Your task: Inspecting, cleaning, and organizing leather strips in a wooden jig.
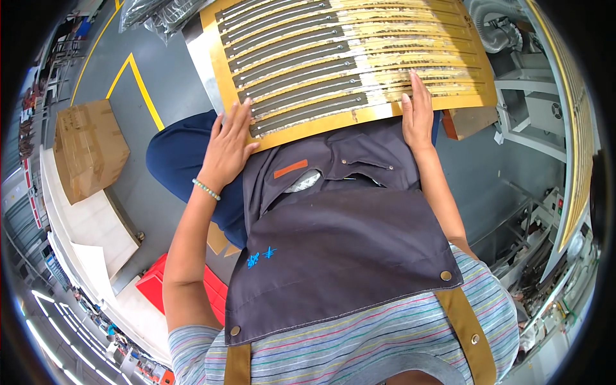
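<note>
A wide amber flexible sheet with several long dark and pale strips lies across my lap, over a dark grey apron. My left hand rests flat on the sheet's near left corner, fingers spread. My right hand presses flat on the sheet's near right edge, fingers together and pointing away from me. Neither hand grips anything. A bead bracelet circles my left wrist.
A brown cardboard box sits on a white bench at the left. A red bin stands on the grey floor below my left arm. Yellow floor lines run at upper left. Machine frames and a hose fill the right.
</note>
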Demonstrator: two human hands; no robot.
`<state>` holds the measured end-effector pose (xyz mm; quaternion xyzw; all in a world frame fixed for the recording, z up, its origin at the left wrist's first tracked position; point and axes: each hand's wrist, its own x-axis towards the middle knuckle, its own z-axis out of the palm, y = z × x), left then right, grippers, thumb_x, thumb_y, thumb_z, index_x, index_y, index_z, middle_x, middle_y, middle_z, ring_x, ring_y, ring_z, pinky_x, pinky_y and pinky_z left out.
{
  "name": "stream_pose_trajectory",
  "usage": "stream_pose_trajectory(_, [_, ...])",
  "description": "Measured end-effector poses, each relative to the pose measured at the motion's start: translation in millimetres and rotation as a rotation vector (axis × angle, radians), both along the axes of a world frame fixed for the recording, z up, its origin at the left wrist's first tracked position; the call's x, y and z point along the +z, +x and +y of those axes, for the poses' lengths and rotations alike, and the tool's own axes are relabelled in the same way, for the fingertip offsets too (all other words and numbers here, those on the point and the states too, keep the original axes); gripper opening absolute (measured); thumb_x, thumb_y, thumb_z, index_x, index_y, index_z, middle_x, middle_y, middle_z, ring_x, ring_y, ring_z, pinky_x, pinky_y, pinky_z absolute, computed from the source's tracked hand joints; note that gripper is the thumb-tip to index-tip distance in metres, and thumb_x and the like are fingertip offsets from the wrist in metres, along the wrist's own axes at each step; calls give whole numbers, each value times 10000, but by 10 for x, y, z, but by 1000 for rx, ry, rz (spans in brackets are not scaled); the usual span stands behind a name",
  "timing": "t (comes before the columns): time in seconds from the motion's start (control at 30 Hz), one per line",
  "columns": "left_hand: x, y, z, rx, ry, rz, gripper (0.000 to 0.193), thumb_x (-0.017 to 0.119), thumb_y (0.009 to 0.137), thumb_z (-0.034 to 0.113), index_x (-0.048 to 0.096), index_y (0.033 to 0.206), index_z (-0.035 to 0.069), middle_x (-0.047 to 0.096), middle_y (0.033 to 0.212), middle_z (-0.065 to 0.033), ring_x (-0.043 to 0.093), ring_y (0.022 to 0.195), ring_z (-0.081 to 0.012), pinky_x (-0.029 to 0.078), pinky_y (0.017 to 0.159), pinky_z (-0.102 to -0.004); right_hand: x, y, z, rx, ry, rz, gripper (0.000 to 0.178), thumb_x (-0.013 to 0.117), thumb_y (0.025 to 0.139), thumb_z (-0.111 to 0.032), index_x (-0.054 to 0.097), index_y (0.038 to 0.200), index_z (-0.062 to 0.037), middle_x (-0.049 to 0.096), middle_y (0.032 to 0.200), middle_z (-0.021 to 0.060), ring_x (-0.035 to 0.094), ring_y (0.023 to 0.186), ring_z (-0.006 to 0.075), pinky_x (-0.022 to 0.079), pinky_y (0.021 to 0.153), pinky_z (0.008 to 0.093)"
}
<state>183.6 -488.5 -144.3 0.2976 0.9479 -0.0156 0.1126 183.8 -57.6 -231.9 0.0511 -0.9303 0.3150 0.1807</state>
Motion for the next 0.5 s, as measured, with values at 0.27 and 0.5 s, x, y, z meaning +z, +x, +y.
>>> stream_pose_trajectory(0.27, [-437,-551,749,-65,339,-12,551,517,1023,294,431,1530,98,358,1629,-40,240,1527,-324,192,1236,-475,27,0,-15,6,25,-10,484,496,1059,-239,447,1476,-1,498,1495,186,454,1384,374,355,1153,443])
stream_pose_trajectory(0.5, [-218,-509,-238,-56,173,-13,505,530,1004,215,488,1499,123,428,1590,-13,290,1505,-310,233,1211,-461,7,14,-9,-15,26,-18,483,499,1057,-243,451,1474,-2,507,1479,200,463,1370,379,362,1144,443])
